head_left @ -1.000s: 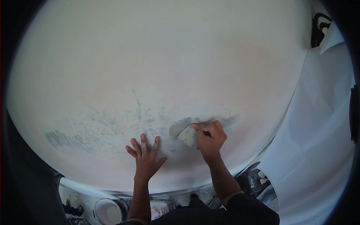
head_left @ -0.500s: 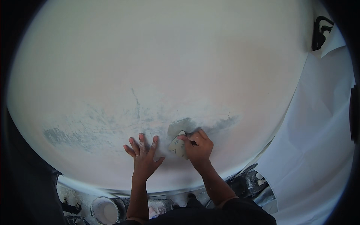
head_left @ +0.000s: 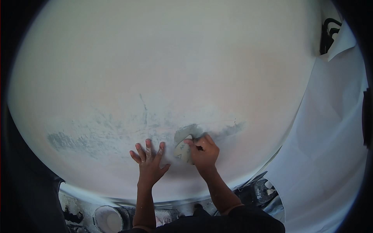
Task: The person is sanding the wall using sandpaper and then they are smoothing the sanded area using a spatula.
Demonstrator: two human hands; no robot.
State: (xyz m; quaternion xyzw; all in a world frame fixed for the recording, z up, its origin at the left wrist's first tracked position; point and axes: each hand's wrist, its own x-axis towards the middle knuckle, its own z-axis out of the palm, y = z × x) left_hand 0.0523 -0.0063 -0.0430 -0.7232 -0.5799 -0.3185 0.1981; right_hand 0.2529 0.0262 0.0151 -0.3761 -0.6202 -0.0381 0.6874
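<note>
A large, curved, off-white panel (head_left: 186,70) fills most of the view, with scuffed blue-grey patches (head_left: 64,140) along its near part. My right hand (head_left: 205,153) pinches a piece of sandpaper (head_left: 183,152), its pale printed back showing, against the panel. Just beyond the paper lies a solid grey patch (head_left: 187,131). To the left, my left hand (head_left: 150,167) rests on the panel with fingers spread and nothing in them. Whitish dust coats its fingertips. The sandpaper's underside is hidden.
White sheeting (head_left: 311,155) drapes along the panel's right side. Below the near edge stand a white bucket (head_left: 108,219) and dusty dark items (head_left: 258,192). A black part (head_left: 330,33) shows at the upper right, and dark material (head_left: 31,171) hangs at the left.
The panel has shifted slightly in view. My right hand and the sandpaper are in nearly the same spot, with the paper's outline a little blurred; my left hand stays spread.
</note>
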